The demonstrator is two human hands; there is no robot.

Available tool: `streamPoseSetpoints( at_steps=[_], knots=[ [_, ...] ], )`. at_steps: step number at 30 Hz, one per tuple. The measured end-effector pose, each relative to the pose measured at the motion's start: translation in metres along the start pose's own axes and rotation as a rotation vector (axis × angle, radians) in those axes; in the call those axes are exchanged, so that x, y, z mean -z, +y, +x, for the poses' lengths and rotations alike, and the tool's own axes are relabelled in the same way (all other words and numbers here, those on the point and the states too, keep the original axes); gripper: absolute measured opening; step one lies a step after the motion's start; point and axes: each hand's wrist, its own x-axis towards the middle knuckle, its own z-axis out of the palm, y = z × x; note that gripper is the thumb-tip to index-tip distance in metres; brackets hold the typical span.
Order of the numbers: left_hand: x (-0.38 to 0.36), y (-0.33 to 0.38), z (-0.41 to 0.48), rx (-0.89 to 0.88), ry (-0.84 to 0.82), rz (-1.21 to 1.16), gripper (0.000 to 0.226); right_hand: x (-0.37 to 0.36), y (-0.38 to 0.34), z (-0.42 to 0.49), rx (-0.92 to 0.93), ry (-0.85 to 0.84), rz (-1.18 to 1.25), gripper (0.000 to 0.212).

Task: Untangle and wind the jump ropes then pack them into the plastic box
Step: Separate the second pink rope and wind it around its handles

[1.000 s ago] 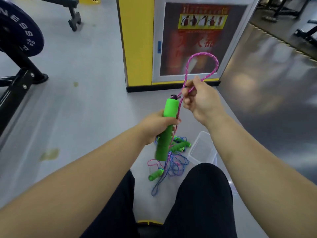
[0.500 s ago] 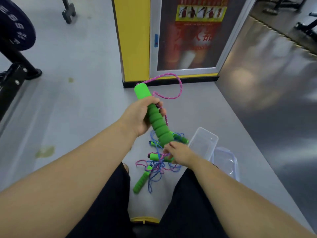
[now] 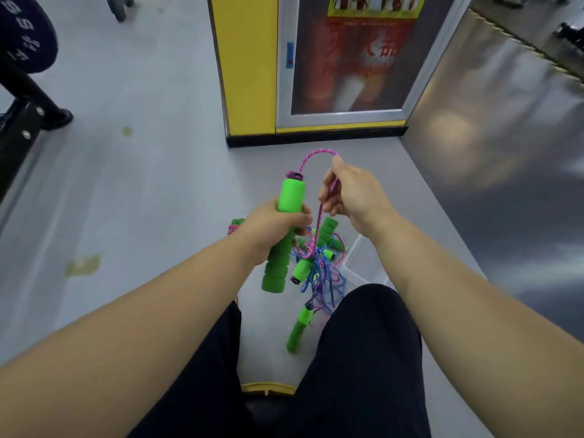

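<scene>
Yellow pillar (image 3: 246, 64) ahead; right leg (image 3: 363, 358) partly hides plastic box (image 3: 363, 263).

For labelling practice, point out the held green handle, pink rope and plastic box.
held green handle (image 3: 292, 197), head view, upper foam
pink rope (image 3: 319, 151), head view, loop top
plastic box (image 3: 360, 260), head view, clear wall

even indoor light, glare patches on the dark floor (image 3: 455, 134), wide-angle bending at edges, slight blur.

handle (image 3: 286, 229) left of rope (image 3: 318, 216) | tangle (image 3: 319, 273) on floor (image 3: 158, 184) beneath both | box (image 3: 366, 263) right of tangle
</scene>
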Motion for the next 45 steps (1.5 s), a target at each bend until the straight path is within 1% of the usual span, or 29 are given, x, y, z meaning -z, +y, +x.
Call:
streamPoseSetpoints(
  at_steps=[2,3,5,7,8,9,10,12,14,15,16,17,18,19,21,22,25,27,29,30,32,33,35,37,39,41,43,44,45],
  knots=[
    [-0.011,0.004,0.0,-0.056,-0.085,0.002,0.016,-0.004,-0.009,-0.004,0.01,-0.022,0.038,0.042],
    [-0.015,0.006,0.001,-0.077,-0.09,-0.001,0.017,-0.005,-0.013,-0.006,0.015,-0.028,0.056,0.042],
    [-0.019,0.009,0.002,-0.115,-0.04,-0.01,0.015,-0.004,-0.016,-0.009,0.032,-0.027,0.115,0.04],
    [-0.019,0.01,0.003,-0.116,0.016,-0.053,0.009,0.0,-0.007,-0.009,0.034,0.0,0.178,0.03],
    [-0.017,0.009,0.003,-0.097,0.036,-0.09,0.007,0.003,0.001,-0.011,0.013,0.022,0.159,0.023],
    [-0.016,0.008,0.004,-0.075,0.054,-0.134,0.01,0.005,0.013,-0.013,-0.027,0.03,0.084,0.019],
    [-0.014,0.007,0.004,-0.051,0.064,-0.182,0.014,0.007,0.03,-0.014,-0.074,0.008,-0.046,0.02],
    [-0.012,0.006,0.003,-0.008,0.044,-0.291,0.018,0.005,0.066,-0.023,-0.151,-0.159,-0.298,0.027],
    [-0.012,0.008,0.001,0.026,-0.001,-0.398,0.016,-0.002,0.095,-0.028,-0.199,-0.333,-0.414,0.029],
    [-0.012,0.01,0.0,0.033,-0.012,-0.438,0.015,-0.007,0.104,-0.029,-0.202,-0.365,-0.464,0.024],
    [-0.011,0.012,-0.001,0.033,0.0,-0.467,0.015,-0.009,0.111,-0.027,-0.174,-0.351,-0.542,0.017],
    [-0.009,0.014,0.001,0.028,0.04,-0.487,0.017,-0.01,0.113,-0.024,-0.124,-0.292,-0.641,0.013],
    [-0.004,0.013,0.002,0.024,0.099,-0.497,0.018,-0.007,0.114,-0.019,-0.072,-0.212,-0.717,0.016],
    [0.003,0.012,0.004,0.02,0.163,-0.49,0.02,-0.004,0.111,-0.017,-0.033,-0.141,-0.729,0.022],
    [0.022,0.003,0.005,-0.007,0.24,-0.346,0.021,0.004,0.103,-0.015,-0.007,-0.091,-0.633,0.025],
    [0.031,-0.002,0.003,-0.015,0.22,-0.201,0.021,0.007,0.097,-0.014,-0.005,-0.102,-0.58,0.024],
    [0.036,-0.01,-0.009,0.036,0.004,0.319,0.025,0.008,0.078,-0.011,-0.02,-0.16,-0.447,0.016],
    [0.024,-0.012,-0.013,0.057,-0.068,0.534,0.028,0.002,0.071,-0.008,0.002,-0.159,-0.411,0.011],
    [0.012,-0.012,-0.011,0.047,-0.06,0.577,0.024,-0.005,0.068,-0.008,0.007,-0.097,-0.358,0.012],
    [0.007,-0.011,-0.009,0.034,-0.036,0.557,0.021,-0.007,0.066,-0.009,-0.027,-0.071,-0.259,0.012],
    [0.003,-0.006,-0.006,0.011,0.02,0.397,0.02,-0.005,0.063,-0.015,-0.102,-0.059,-0.037,0.007],
    [0.003,-0.002,-0.005,0.005,0.025,0.282,0.02,-0.001,0.064,-0.017,-0.105,-0.068,-0.009,0.003],
    [0.005,0.006,-0.007,-0.015,-0.021,0.113,0.022,0.008,0.071,-0.022,-0.066,-0.129,-0.17,0.02],
    [0.005,0.012,-0.012,-0.045,-0.096,0.067,0.021,0.012,0.083,-0.026,0.004,-0.223,-0.464,0.044],
    [0.003,0.014,-0.018,-0.08,-0.18,0.061,0.017,0.01,0.096,-0.025,0.08,-0.217,-0.769,0.056],
    [0.002,0.014,-0.021,-0.09,-0.202,0.057,0.012,0.008,0.098,-0.022,0.073,-0.123,-0.991,0.051],
    [0.007,0.013,-0.018,-0.067,-0.104,0.024,0.013,0.011,0.098,-0.017,0.037,-0.043,-1.101,0.036],
    [0.012,0.012,-0.015,-0.042,-0.04,-0.045,0.011,0.013,0.098,-0.014,0.002,-0.013,-1.078,0.031],
    [0.018,0.011,-0.012,-0.019,0.012,-0.16,0.01,0.016,0.097,-0.011,-0.046,0.008,-0.989,0.029]
  ],
)
